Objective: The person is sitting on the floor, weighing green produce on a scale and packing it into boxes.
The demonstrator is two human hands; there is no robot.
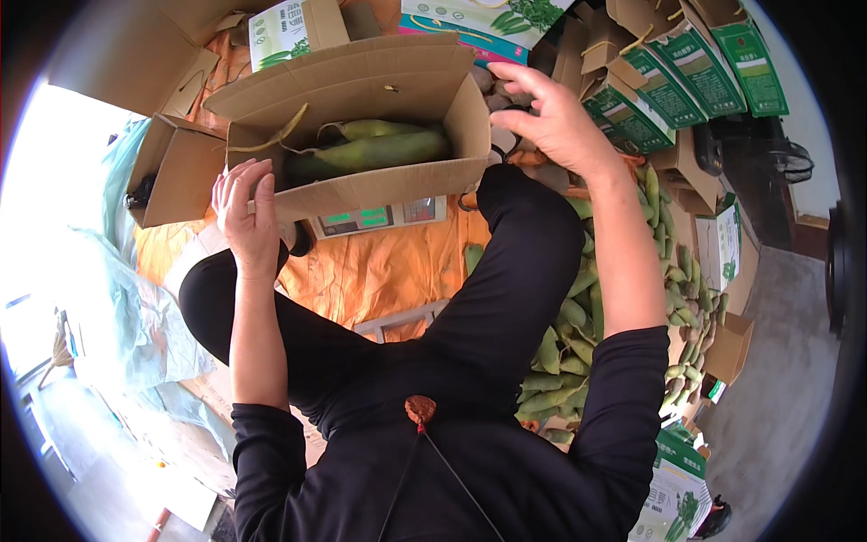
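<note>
An open cardboard box [361, 191] stands before me with several long green radishes [388, 152] lying in it, one with a thin curling root. Beneath the box, the front of a digital scale [379, 217] with lit green displays shows. My left hand [246, 210] rests against the box's front left corner, its fingers stretched upward and a little bent, not gripping. Off the box's right end, my right hand [555, 122] is raised with thumb and fingers apart and nothing between them.
Loose green radishes [578, 334] lie in a long heap by my right leg. Green and white cartons [673, 77] stand at the far right. An orange sheet [352, 280] covers the floor between my legs, and clear plastic [135, 307] hangs at the left.
</note>
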